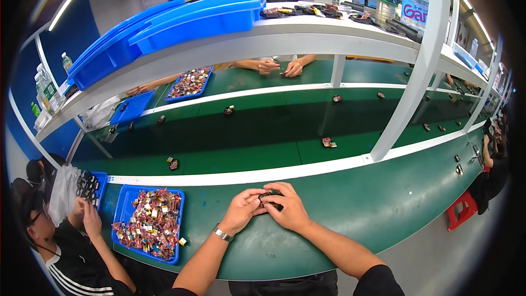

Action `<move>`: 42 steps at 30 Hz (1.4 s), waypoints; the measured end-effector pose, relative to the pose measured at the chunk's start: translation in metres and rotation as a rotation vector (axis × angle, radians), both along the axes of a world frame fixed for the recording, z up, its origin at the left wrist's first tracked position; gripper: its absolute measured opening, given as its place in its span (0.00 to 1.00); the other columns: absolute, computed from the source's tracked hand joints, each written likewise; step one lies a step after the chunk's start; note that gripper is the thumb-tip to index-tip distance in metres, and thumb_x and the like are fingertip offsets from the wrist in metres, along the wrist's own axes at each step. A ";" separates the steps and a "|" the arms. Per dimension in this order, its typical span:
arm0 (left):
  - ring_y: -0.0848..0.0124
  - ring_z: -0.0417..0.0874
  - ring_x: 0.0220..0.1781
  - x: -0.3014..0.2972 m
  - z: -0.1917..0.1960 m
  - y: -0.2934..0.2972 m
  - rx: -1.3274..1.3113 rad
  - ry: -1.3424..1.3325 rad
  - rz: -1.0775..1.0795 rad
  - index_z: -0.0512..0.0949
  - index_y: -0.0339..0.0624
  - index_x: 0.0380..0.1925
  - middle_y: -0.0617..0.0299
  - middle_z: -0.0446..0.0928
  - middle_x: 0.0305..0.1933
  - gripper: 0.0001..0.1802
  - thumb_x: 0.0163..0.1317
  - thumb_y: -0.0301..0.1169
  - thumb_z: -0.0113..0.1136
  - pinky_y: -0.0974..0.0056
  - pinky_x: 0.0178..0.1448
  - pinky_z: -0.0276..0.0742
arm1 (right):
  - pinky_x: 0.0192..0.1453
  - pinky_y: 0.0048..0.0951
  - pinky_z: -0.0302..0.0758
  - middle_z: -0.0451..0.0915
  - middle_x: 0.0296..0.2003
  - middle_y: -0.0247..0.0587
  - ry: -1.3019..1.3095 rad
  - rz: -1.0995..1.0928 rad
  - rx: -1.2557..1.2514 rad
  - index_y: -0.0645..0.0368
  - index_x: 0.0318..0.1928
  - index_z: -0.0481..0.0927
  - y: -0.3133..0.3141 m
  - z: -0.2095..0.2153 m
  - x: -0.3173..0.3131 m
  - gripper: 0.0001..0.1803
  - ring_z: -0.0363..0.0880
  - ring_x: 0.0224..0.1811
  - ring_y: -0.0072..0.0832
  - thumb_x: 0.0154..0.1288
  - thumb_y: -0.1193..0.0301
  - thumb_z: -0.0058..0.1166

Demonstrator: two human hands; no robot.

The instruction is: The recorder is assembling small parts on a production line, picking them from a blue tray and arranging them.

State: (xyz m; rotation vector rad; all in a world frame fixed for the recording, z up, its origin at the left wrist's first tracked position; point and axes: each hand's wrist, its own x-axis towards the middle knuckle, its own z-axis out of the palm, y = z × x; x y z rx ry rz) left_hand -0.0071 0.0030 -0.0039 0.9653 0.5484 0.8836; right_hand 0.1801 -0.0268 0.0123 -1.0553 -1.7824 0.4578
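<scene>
One small dark part [278, 206] was held clamped between the left hand [244, 209] and the right hand [288, 209], joined over the green bench [356, 208]. Multicoloured pieces [150, 220] were heaped in a blue tray [127, 194] to the left; one light piece [182, 241] could be seen just outside its rim.

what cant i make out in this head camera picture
Head view: most of the dark part, covered by the fingers of the left hand and right hand.
Head view: the lower pieces in the near blue tray, buried under the heap.
Head view: what the opposite worker's hands hold, too small.
</scene>
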 end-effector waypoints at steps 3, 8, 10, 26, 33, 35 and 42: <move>0.65 0.80 0.58 0.002 -0.001 0.000 -0.013 -0.004 0.005 0.69 0.33 0.58 0.52 0.77 0.57 0.16 0.74 0.26 0.49 0.57 0.63 0.80 | 0.61 0.38 0.75 0.79 0.55 0.39 0.015 0.011 -0.027 0.55 0.41 0.86 0.001 -0.002 0.001 0.11 0.73 0.60 0.41 0.56 0.77 0.63; 0.65 0.82 0.56 0.005 0.001 -0.003 -0.014 0.026 0.058 0.69 0.33 0.59 0.53 0.78 0.56 0.16 0.74 0.25 0.49 0.59 0.61 0.82 | 0.63 0.39 0.73 0.78 0.56 0.41 0.024 0.050 -0.067 0.54 0.45 0.85 -0.002 0.005 0.001 0.13 0.72 0.62 0.42 0.58 0.77 0.62; 0.66 0.82 0.55 0.003 0.002 -0.001 -0.030 0.039 0.115 0.69 0.33 0.59 0.53 0.78 0.55 0.17 0.74 0.25 0.50 0.60 0.60 0.82 | 0.64 0.40 0.72 0.77 0.57 0.43 0.033 0.105 -0.118 0.55 0.47 0.83 -0.002 0.011 0.000 0.14 0.71 0.63 0.44 0.59 0.77 0.61; 0.68 0.81 0.56 0.006 0.010 -0.004 -0.068 0.031 0.068 0.69 0.35 0.60 0.57 0.78 0.54 0.17 0.73 0.25 0.50 0.58 0.62 0.80 | 0.41 0.33 0.78 0.79 0.37 0.37 -0.233 -0.104 0.321 0.58 0.35 0.83 0.003 0.013 -0.001 0.12 0.78 0.39 0.36 0.47 0.80 0.64; 0.70 0.81 0.55 0.005 0.009 -0.004 -0.082 0.055 0.073 0.69 0.36 0.59 0.59 0.79 0.53 0.17 0.73 0.25 0.51 0.57 0.62 0.80 | 0.40 0.33 0.79 0.78 0.37 0.37 -0.262 -0.100 0.302 0.59 0.37 0.82 0.000 0.017 -0.003 0.12 0.78 0.39 0.35 0.49 0.79 0.65; 0.68 0.80 0.57 0.005 0.007 -0.003 -0.077 0.052 0.069 0.68 0.34 0.60 0.57 0.78 0.55 0.17 0.73 0.24 0.49 0.58 0.62 0.80 | 0.40 0.33 0.79 0.78 0.38 0.37 -0.275 -0.105 0.302 0.59 0.38 0.82 0.000 0.015 -0.004 0.12 0.78 0.39 0.35 0.49 0.79 0.65; 0.67 0.80 0.59 0.005 0.005 0.000 -0.071 0.036 0.046 0.67 0.32 0.61 0.54 0.77 0.58 0.18 0.74 0.25 0.48 0.58 0.63 0.80 | 0.41 0.33 0.80 0.78 0.38 0.38 -0.272 -0.154 0.276 0.59 0.39 0.83 0.000 0.009 -0.006 0.12 0.78 0.40 0.36 0.51 0.79 0.65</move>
